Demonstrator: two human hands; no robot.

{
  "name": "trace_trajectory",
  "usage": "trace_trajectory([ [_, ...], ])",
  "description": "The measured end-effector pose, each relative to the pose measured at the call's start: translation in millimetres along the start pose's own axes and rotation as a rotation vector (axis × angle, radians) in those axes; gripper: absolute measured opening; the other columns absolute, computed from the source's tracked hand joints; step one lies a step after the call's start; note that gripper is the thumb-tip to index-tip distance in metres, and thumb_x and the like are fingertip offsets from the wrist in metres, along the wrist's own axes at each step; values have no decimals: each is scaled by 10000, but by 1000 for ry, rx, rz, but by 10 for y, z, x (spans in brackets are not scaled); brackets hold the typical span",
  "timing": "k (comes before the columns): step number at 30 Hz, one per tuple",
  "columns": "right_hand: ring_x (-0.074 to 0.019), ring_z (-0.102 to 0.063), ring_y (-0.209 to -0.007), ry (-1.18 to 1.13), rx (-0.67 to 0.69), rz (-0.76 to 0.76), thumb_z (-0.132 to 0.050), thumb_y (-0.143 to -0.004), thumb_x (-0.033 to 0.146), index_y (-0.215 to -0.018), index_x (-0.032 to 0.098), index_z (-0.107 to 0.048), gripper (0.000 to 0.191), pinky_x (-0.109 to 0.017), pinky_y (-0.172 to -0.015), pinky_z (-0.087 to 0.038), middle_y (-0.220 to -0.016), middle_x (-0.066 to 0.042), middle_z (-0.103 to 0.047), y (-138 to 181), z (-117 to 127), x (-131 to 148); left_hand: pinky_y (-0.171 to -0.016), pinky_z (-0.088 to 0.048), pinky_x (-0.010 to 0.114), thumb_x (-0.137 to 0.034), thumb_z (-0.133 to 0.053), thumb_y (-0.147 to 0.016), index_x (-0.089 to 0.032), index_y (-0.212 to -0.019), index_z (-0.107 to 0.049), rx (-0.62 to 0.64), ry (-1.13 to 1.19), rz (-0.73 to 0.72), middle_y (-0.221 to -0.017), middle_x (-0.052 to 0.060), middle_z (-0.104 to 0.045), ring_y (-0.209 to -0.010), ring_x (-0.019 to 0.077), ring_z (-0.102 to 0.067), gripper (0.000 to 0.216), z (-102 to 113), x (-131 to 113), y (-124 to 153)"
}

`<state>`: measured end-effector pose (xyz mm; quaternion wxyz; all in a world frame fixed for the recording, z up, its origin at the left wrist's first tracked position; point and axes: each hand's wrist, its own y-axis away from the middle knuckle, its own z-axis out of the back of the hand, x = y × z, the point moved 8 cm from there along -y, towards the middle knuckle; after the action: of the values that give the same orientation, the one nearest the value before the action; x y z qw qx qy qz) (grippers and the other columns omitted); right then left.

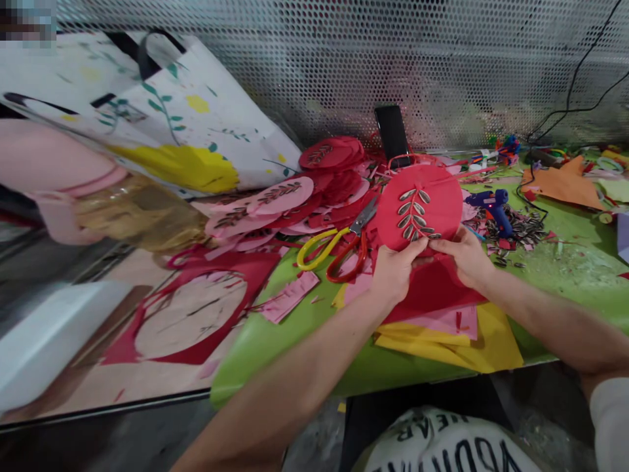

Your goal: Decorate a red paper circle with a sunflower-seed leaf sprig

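A round red paper disc (388, 210), decorated with a branch of sunflower seeds (411, 208), is held up at its lower edge. My left hand (397, 270) grips it at the bottom left, thumb on the front. At the bottom right, my right hand (464, 257) pinches near the lowest seeds; whether a seed is between those fingertips is too small to tell. Scissors (339, 246) with yellow and red handles lie open just left of the disc. To its right is a blue glue gun (497, 211) beside a pile of sunflower seeds (525, 228).
Pink and red seed-decorated discs (285, 195) are heaped at left, before a floral bag (196, 118) and a large bottle (142, 213). A phone (392, 131) leans at the back. Yellow sheets (496, 337) lie under my hands; a cut-out red sheet (174, 354) is left.
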<state>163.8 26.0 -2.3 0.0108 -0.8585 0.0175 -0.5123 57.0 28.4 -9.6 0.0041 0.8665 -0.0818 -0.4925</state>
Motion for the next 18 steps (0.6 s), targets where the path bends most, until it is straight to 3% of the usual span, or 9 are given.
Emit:
trace_trajectory([
  [11, -127, -609, -559, -30, -34, -135, -767, -460, 166, -653, 193, -645, 230, -280, -636, -503, -616, 38, -681, 3, 7, -35, -664, -567, 334, -283, -800, -523, -165, -799, -683, 41, -8, -6, -834, 29, -711, -799, 213, -659, 322, -23, 16, 11],
  [18, -145, -635, -633, -8, 27, -132, -764, -497, 199, -708, 213, -657, 237, -299, -693, -512, -668, 29, -695, 1, -15, -21, -643, -563, 314, -289, -800, -520, -169, -786, -675, 14, -30, -8, -815, 19, -709, -784, 209, -661, 317, 2, 8, 7],
])
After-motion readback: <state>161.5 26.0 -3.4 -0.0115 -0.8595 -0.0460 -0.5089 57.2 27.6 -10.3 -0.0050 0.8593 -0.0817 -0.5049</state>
